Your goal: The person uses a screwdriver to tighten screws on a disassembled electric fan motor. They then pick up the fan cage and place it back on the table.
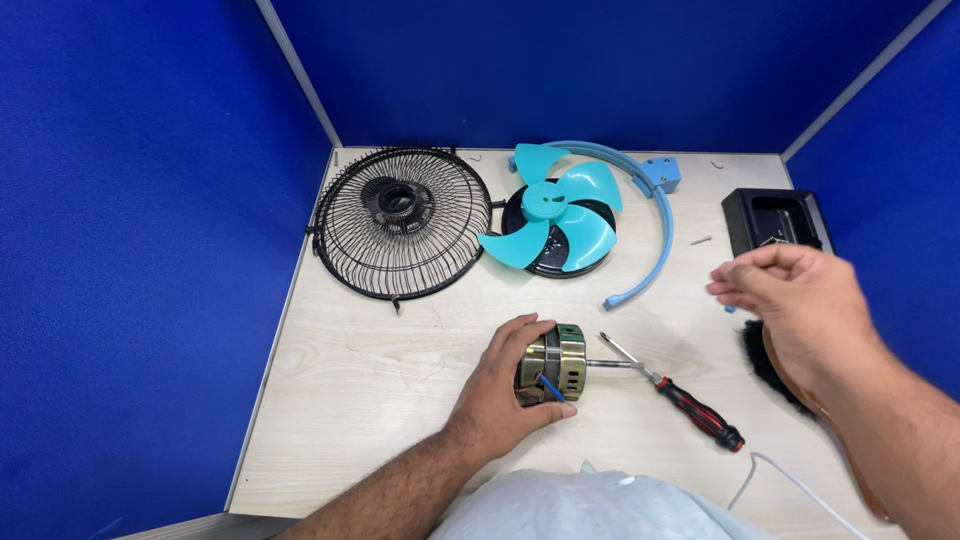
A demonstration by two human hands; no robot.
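My left hand [500,385] grips a brass-coloured fan motor [560,358] lying on the wooden table [350,370], its steel shaft [612,364] pointing right. A screwdriver [680,395] with a red and black handle lies just right of the shaft, its tip near it. My right hand [800,300] hovers above the table's right side with fingertips pinched together; whether something small sits between them cannot be made out. A teal fan blade [560,215] rests on a black round part at the back centre.
A black wire fan guard [400,220] lies at the back left. A light blue curved ring piece [655,215] arcs around the blade. A black tray [775,220] stands at the back right, a brush [770,360] under my right arm, a white cable [780,475] near the front. Blue partitions enclose the table.
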